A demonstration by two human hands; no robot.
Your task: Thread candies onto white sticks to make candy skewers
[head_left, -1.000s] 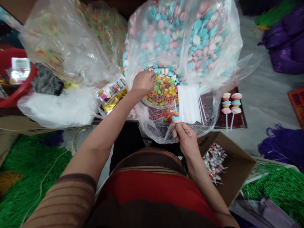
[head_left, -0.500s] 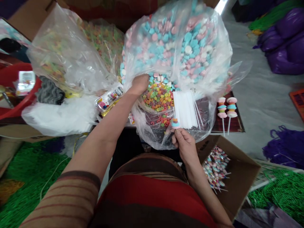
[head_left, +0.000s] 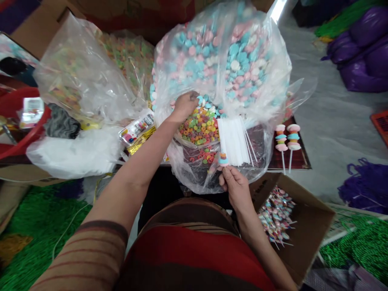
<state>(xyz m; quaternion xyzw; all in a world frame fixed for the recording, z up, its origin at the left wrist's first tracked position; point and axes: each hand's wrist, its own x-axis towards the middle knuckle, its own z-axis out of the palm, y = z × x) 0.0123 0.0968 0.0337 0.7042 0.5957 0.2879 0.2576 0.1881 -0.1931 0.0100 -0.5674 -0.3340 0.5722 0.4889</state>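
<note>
My left hand point(head_left: 186, 105) reaches into the mouth of a big clear bag, its fingertips pinched at a blue-and-white marshmallow candy point(head_left: 200, 99). Just below lies a heap of small ring candies point(head_left: 201, 127) in yellow, orange, green and red. Closer to my body, my right hand point(head_left: 236, 184) grips a partly threaded candy skewer point(head_left: 223, 160), with pink, blue and orange pieces on it. Its stick is mostly hidden by the candies and fingers. A stack of white sticks point(head_left: 233, 141) lies beside the ring candies, above my right hand.
Two threaded candy skewers point(head_left: 287, 138) lie at the table's right edge. Below them stands a cardboard box point(head_left: 309, 226) holding wrapped skewers. The bulging marshmallow bag point(head_left: 209, 52) fills the back. To the left are another candy bag point(head_left: 91, 76) and a red basin point(head_left: 42, 121).
My left hand has moved slightly right over the marshmallow candies, and a blue-and-white one now shows at its fingertips. My right hand keeps holding the skewer in nearly the same place.
</note>
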